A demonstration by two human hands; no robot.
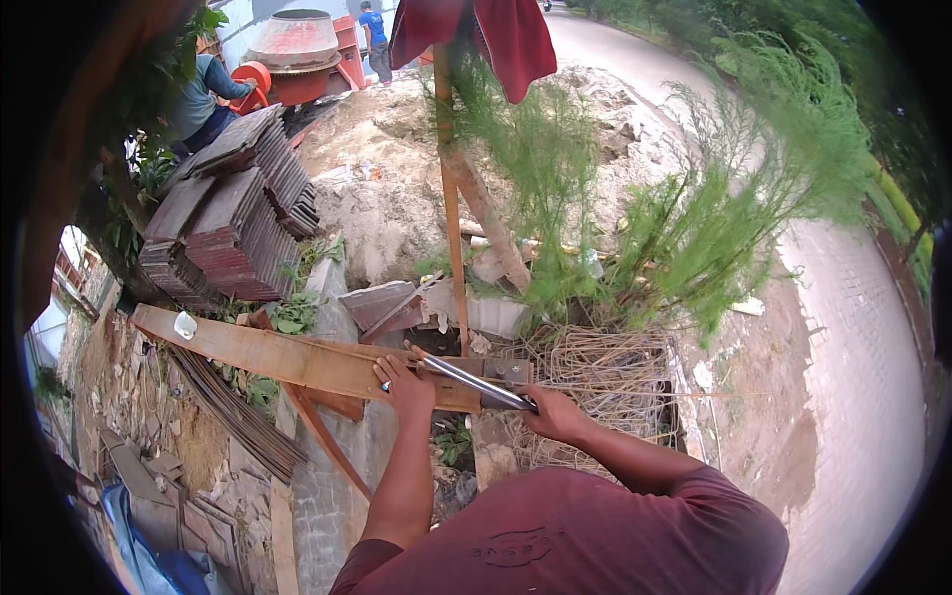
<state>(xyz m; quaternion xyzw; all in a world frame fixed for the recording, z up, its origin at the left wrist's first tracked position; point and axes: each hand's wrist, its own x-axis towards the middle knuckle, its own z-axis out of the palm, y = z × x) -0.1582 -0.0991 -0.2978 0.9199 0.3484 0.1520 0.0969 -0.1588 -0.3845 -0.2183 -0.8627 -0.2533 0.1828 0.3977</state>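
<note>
In the head view, both forearms come up from the lower edge, and the two hands are apart, working over a long wooden plank (288, 359) that runs from the left toward the middle. The left arm reaches almost straight up, and the left hand (405, 387) lies palm down near the plank's right end, its fingers extended and pointing away from the body, with a ring on one of them. Its thumb side is close to the metal bar (471, 380); whether they touch, I cannot tell. The right arm bends at the elbow and comes in from the right, its forearm slanting up and leftward. The right hand (557, 415) is closed around the bar's near end. The bar lies slantwise over the plank, its far end just beyond the left hand's fingers. A dark plate (508, 373) sits at the plank's right end, beside a heap of thin rods (605, 372). A wooden post (455, 238) stands just beyond the hands.
</note>
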